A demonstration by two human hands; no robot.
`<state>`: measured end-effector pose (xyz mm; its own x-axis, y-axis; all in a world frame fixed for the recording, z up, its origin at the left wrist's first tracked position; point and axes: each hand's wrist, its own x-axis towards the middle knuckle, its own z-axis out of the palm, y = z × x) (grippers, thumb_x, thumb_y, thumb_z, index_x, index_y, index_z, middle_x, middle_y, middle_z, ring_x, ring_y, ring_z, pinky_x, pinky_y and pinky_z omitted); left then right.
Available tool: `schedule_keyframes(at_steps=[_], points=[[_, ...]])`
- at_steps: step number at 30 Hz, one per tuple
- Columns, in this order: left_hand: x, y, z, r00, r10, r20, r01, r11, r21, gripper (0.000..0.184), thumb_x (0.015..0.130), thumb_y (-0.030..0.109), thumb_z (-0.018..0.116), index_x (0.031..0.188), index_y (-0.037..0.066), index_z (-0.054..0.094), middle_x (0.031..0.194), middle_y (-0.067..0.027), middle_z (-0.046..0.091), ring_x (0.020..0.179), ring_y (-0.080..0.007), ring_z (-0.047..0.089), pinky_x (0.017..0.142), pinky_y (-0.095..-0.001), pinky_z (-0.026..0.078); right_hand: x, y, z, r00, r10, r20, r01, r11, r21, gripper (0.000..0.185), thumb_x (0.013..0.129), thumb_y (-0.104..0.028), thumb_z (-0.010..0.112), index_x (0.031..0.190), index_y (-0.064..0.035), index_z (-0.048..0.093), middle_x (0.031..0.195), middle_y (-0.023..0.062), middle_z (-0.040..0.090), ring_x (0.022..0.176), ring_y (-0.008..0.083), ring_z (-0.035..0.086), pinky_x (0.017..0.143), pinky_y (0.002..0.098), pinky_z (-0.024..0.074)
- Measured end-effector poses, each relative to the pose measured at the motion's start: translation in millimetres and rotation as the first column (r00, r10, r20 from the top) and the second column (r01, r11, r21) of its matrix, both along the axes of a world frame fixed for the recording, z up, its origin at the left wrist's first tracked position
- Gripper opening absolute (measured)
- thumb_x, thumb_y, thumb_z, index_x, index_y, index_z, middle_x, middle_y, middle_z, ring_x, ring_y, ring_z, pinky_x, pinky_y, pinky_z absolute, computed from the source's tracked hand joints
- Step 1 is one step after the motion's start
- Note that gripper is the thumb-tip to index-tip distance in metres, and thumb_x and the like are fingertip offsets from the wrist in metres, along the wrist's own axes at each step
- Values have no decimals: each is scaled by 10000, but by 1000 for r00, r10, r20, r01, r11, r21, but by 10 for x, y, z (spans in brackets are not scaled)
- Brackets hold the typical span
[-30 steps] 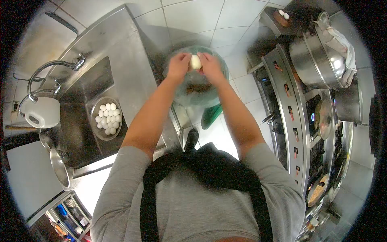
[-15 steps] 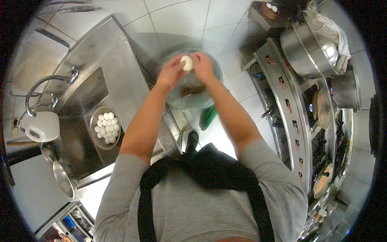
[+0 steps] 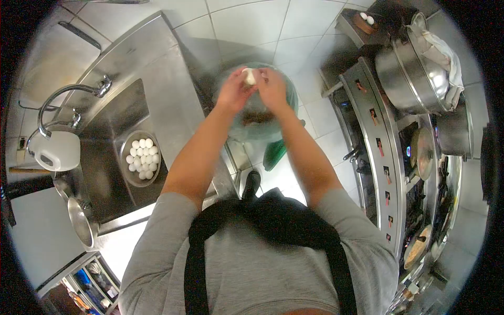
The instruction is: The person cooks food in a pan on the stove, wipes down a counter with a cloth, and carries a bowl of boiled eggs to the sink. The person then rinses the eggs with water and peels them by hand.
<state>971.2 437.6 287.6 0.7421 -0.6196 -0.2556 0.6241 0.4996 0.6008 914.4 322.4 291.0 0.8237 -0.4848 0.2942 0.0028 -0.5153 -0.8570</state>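
A white egg [image 3: 249,77] sits between my two hands, above a round bin lined with a clear plastic bag [image 3: 252,132]. My left hand [image 3: 233,92] is closed round the egg from the left. From the right, my right hand [image 3: 273,90] presses its fingertips on the egg and covers part of it. Whether the shell is whole cannot be made out. Something brown lies inside the bin under my hands. To the left, a metal bowl [image 3: 126,169] stands in the sink with several white eggs [image 3: 143,157] in it.
The steel sink [image 3: 105,194] has a curved faucet [image 3: 44,107] and a white plastic jug [image 3: 65,152] beside it. On the right runs a stove [image 3: 367,113] with large pots [image 3: 401,73], pans and a lit blue flame. Two eggs [image 3: 367,18] rest on a corner shelf.
My right fingers have come further over the egg, which now shows less of itself. My head view has shifted slightly, so the surroundings sit a little differently in the frame.
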Motion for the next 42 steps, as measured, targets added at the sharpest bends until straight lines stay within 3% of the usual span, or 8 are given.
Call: schedule_keyframes(at_steps=[6, 16, 24, 30, 33, 36, 40, 42], points=[[-99, -75, 39, 994, 108, 7, -108, 981, 163, 283, 819, 113, 593, 1064, 95, 453, 987, -63, 539, 892, -191, 543, 700, -328, 490, -32, 108, 72, 994, -10, 107, 16, 998, -53, 246, 843, -234, 493, 836, 3, 563, 826, 186, 578, 772, 362, 558, 674, 430, 437], [-119, -28, 116, 995, 18, 100, -42, 971, 237, 331, 814, 53, 515, 1139, 47, 458, 1042, -100, 533, 923, -229, 549, 765, -361, 507, -44, -21, 82, 995, -32, -91, 8, 968, -252, 164, 803, -159, 485, 856, -6, 506, 803, 203, 573, 779, 385, 558, 686, 470, 435], [-28, 158, 4, 992, -112, -61, 110, 994, -22, 500, 773, 44, 500, 1241, 9, 330, 1133, -229, 476, 1003, -357, 520, 864, -427, 477, 19, -303, 205, 978, -140, -154, 68, 913, -403, 210, 824, -187, 450, 841, 4, 536, 826, 215, 579, 800, 382, 565, 719, 444, 451], [-1, 233, 53, 967, -253, -33, 246, 958, -146, 524, 772, 84, 510, 1242, -3, 295, 1167, -274, 460, 1026, -395, 508, 887, -444, 459, 10, -429, 170, 881, 90, -464, -232, 937, -259, 303, 813, -273, 533, 1048, -91, 591, 919, 220, 594, 826, 336, 592, 705, 395, 474], [-15, 234, 102, 957, -268, -108, 246, 953, -179, 402, 828, 135, 456, 1187, -25, 374, 1164, -260, 472, 1023, -363, 520, 876, -440, 463, -162, -206, 445, 951, 296, -91, -300, 954, -29, 342, 751, -242, 633, 1049, -77, 597, 935, 169, 597, 811, 266, 603, 691, 326, 486], [-36, 191, 117, 961, -254, -109, 242, 964, -114, 334, 885, 179, 381, 1135, -36, 436, 1148, -222, 497, 1013, -320, 533, 845, -418, 477, -176, -36, 435, 908, 374, 189, -341, 922, -185, 361, 685, -189, 707, 1011, -67, 612, 927, 120, 580, 796, 197, 586, 691, 278, 479], [-2, 217, 25, 930, -352, -107, 308, 904, -297, 342, 916, 211, 338, 1128, -36, 445, 1106, -173, 532, 980, -285, 551, 818, -382, 483, -178, 7, 335, 908, 393, 149, -411, 904, 120, 267, 665, -154, 706, 910, -69, 643, 858, 105, 587, 799, 225, 590, 710, 302, 492], [-65, 205, 94, 952, -285, -110, 262, 948, -183, 344, 919, 221, 336, 1123, -34, 447, 1090, -171, 537, 960, -282, 558, 812, -372, 487, -120, -44, 251, 909, 391, 145, -413, 892, 183, 220, 674, -145, 700, 872, -63, 652, 847, 94, 584, 764, 205, 594, 683, 279, 495]])
